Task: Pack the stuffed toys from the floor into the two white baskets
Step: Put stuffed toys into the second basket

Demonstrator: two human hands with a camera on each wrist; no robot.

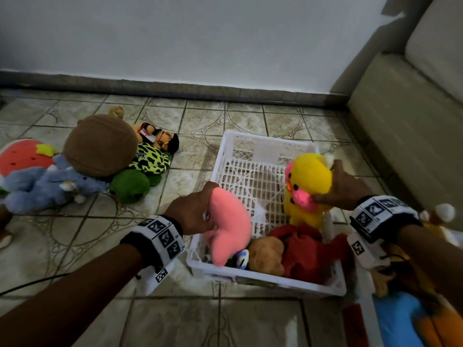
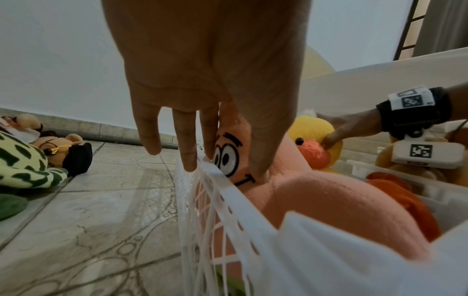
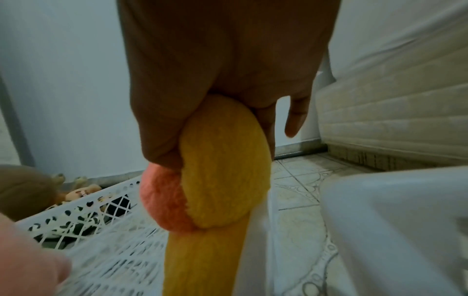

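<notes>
The white basket (image 1: 225,156) is sitting on the tiled floor (image 1: 82,236), its far half showing bare lattice bottom while its near end is holding a brown bear in red clothing (image 1: 288,249). The left hand (image 1: 193,211) is pinching a pink star plush (image 1: 226,226) between thumb and fingers, the toy hanging over the basket's near left rim; in the left wrist view the other fingers (image 2: 149,132) are lying straight past the rim. The right hand (image 1: 343,186) is gripping a yellow duck plush (image 1: 309,179) by the head at the basket's right wall, the duck's body hanging down inside. A second basket's edge (image 1: 363,311) is showing at the lower right, with orange and blue toys in it, partly hidden by the right arm. Left of the basket, a strip of open tile is separating it from the pile on the floor: a brown round plush (image 1: 100,146), a blue plush (image 1: 47,186), a strawberry plush (image 1: 22,156), a green turtle plush (image 1: 142,171). A sofa (image 1: 411,116) is standing close on the right.
</notes>
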